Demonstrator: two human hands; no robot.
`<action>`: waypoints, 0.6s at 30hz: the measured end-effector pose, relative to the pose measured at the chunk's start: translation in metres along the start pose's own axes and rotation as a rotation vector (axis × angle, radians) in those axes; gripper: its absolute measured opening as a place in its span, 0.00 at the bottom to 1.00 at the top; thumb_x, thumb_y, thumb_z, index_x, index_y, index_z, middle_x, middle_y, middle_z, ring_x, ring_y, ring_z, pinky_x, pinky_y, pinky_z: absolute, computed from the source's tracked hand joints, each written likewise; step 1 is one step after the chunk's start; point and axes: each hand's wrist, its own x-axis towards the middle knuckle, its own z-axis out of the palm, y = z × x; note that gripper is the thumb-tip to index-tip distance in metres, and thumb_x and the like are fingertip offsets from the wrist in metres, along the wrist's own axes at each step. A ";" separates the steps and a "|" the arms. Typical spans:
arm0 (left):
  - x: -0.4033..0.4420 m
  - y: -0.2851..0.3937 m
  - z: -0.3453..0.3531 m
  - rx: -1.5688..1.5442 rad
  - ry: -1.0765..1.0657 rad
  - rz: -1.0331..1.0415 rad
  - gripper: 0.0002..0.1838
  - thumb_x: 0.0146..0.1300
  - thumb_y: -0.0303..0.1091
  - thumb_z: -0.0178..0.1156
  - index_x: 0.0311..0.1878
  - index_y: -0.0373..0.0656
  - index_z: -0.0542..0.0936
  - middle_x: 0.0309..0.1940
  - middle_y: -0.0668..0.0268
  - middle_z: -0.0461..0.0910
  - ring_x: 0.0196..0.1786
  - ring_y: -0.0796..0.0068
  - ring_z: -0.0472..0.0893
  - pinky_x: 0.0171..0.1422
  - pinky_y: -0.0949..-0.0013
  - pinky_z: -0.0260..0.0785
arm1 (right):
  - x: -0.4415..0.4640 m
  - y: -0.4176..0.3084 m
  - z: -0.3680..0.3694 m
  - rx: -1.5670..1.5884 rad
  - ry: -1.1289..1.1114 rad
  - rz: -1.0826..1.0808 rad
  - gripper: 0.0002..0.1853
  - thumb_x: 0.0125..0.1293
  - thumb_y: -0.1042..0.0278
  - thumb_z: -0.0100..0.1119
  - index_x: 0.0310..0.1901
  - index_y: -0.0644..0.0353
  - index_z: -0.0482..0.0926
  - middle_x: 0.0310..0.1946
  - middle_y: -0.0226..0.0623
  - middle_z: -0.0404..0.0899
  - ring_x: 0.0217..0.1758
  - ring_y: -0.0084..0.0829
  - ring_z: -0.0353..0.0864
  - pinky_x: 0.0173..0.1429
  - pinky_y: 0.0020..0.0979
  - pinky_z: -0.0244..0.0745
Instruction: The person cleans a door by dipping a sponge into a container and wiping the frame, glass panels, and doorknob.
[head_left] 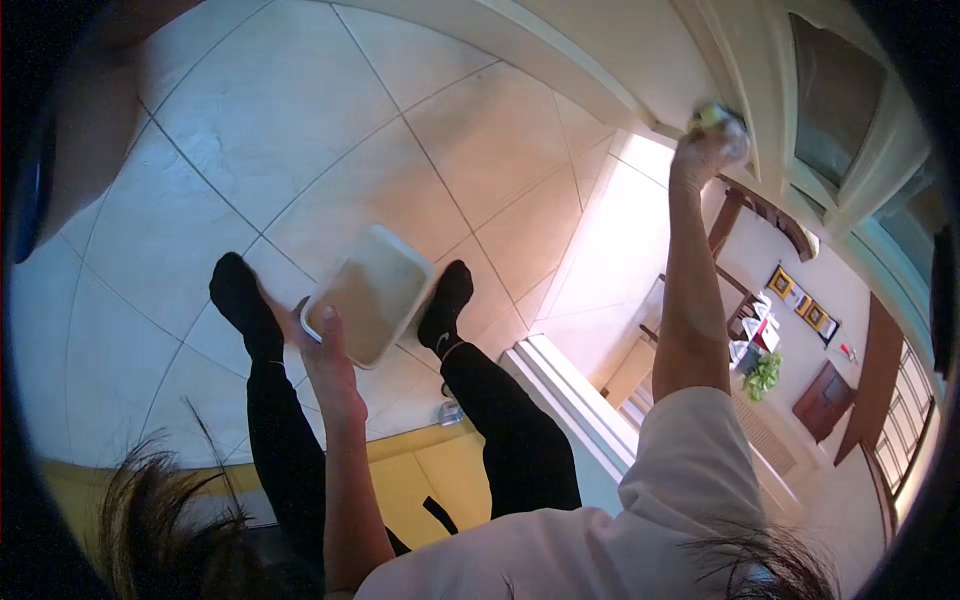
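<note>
My left hand grips the near-left rim of a white rectangular plastic tub, thumb over the edge. The tub hangs tilted between my feet above the tiled floor; its inside looks pale, and I cannot tell whether liquid is in it. Stretched up to the right, my right hand is closed on a yellow-green sponge. The sponge is against or very near the cream door panel. Hand and sponge are slightly blurred.
Glass panes are set in the cream frame at upper right. A white ledge runs beside my right leg, and a yellow surface lies beneath me. Past the opening are a green plant and wall pictures.
</note>
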 end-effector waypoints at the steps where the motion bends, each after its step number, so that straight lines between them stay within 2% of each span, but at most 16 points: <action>1: -0.002 0.001 0.002 0.001 0.011 -0.006 0.25 0.63 0.42 0.52 0.59 0.40 0.60 0.51 0.58 0.68 0.54 0.69 0.67 0.61 0.67 0.56 | -0.008 0.011 0.008 0.018 -0.028 0.190 0.29 0.51 0.71 0.56 0.53 0.69 0.54 0.49 0.55 0.64 0.55 0.50 0.61 0.59 0.48 0.56; 2: -0.002 0.003 0.002 0.000 0.022 -0.007 0.24 0.63 0.41 0.52 0.58 0.40 0.60 0.50 0.58 0.68 0.54 0.69 0.67 0.61 0.68 0.56 | -0.006 0.010 0.007 0.106 -0.002 0.500 0.26 0.50 0.75 0.55 0.50 0.70 0.57 0.47 0.53 0.66 0.52 0.47 0.64 0.56 0.46 0.62; 4: -0.002 0.002 -0.003 -0.005 0.002 -0.009 0.27 0.63 0.45 0.52 0.60 0.42 0.59 0.53 0.60 0.67 0.56 0.69 0.66 0.61 0.66 0.56 | 0.009 0.001 -0.001 0.521 0.270 1.213 0.20 0.49 0.84 0.51 0.46 0.70 0.63 0.43 0.50 0.70 0.46 0.39 0.70 0.49 0.42 0.73; 5: -0.002 0.002 -0.004 -0.016 -0.028 -0.028 0.29 0.62 0.48 0.52 0.62 0.44 0.58 0.55 0.62 0.65 0.58 0.69 0.65 0.61 0.64 0.57 | 0.023 -0.002 -0.003 0.740 0.412 1.417 0.18 0.48 0.88 0.50 0.44 0.70 0.66 0.41 0.48 0.72 0.43 0.36 0.73 0.45 0.39 0.79; 6: -0.003 0.006 -0.002 -0.011 -0.016 -0.019 0.30 0.63 0.47 0.52 0.63 0.44 0.57 0.56 0.61 0.65 0.59 0.69 0.64 0.62 0.63 0.55 | 0.014 0.023 0.030 1.016 0.451 1.392 0.16 0.51 0.82 0.50 0.45 0.67 0.67 0.42 0.46 0.72 0.43 0.36 0.74 0.45 0.39 0.79; 7: -0.003 0.008 -0.001 -0.015 -0.016 -0.018 0.30 0.63 0.47 0.52 0.63 0.44 0.57 0.56 0.61 0.65 0.59 0.69 0.64 0.62 0.63 0.55 | 0.018 0.019 0.031 1.286 0.487 1.348 0.15 0.55 0.76 0.50 0.46 0.63 0.68 0.44 0.44 0.72 0.43 0.36 0.74 0.45 0.39 0.79; 9: -0.003 0.011 0.002 -0.040 -0.050 0.005 0.33 0.62 0.47 0.52 0.66 0.45 0.54 0.56 0.61 0.64 0.59 0.69 0.63 0.62 0.63 0.55 | 0.024 0.014 0.034 2.012 0.177 1.160 0.16 0.61 0.61 0.43 0.49 0.57 0.68 0.45 0.42 0.71 0.48 0.40 0.73 0.48 0.45 0.75; 11: 0.002 0.007 0.000 0.002 -0.043 -0.015 0.35 0.62 0.48 0.52 0.67 0.46 0.51 0.57 0.61 0.64 0.59 0.69 0.63 0.62 0.63 0.55 | 0.070 -0.056 0.007 2.143 0.253 1.913 0.22 0.65 0.52 0.29 0.50 0.55 0.68 0.47 0.42 0.71 0.51 0.42 0.71 0.51 0.51 0.70; 12: 0.004 0.006 0.000 0.039 -0.036 -0.034 0.37 0.62 0.48 0.53 0.68 0.47 0.49 0.57 0.61 0.63 0.60 0.69 0.63 0.62 0.62 0.55 | 0.083 -0.083 0.004 2.223 0.202 2.048 0.21 0.64 0.52 0.31 0.50 0.55 0.69 0.46 0.42 0.71 0.50 0.41 0.71 0.50 0.50 0.70; 13: 0.003 0.007 0.004 0.040 -0.033 -0.039 0.37 0.62 0.48 0.53 0.68 0.47 0.49 0.57 0.61 0.63 0.60 0.69 0.63 0.62 0.62 0.55 | 0.088 -0.099 0.005 2.310 0.107 2.093 0.21 0.64 0.52 0.33 0.49 0.55 0.69 0.45 0.42 0.72 0.49 0.40 0.72 0.50 0.48 0.70; 15: 0.001 0.015 0.019 -0.034 0.068 -0.038 0.22 0.64 0.40 0.51 0.58 0.42 0.61 0.48 0.60 0.69 0.51 0.72 0.68 0.57 0.69 0.59 | 0.097 -0.124 0.013 2.432 -0.067 2.159 0.20 0.63 0.52 0.36 0.48 0.55 0.70 0.43 0.42 0.72 0.47 0.38 0.72 0.49 0.45 0.71; 18: -0.003 0.015 0.034 -0.044 0.061 -0.031 0.22 0.64 0.39 0.51 0.57 0.43 0.61 0.48 0.61 0.69 0.51 0.72 0.68 0.57 0.69 0.59 | 0.092 -0.119 0.039 2.452 -0.295 2.247 0.19 0.62 0.52 0.41 0.46 0.56 0.71 0.39 0.41 0.73 0.43 0.35 0.73 0.48 0.41 0.72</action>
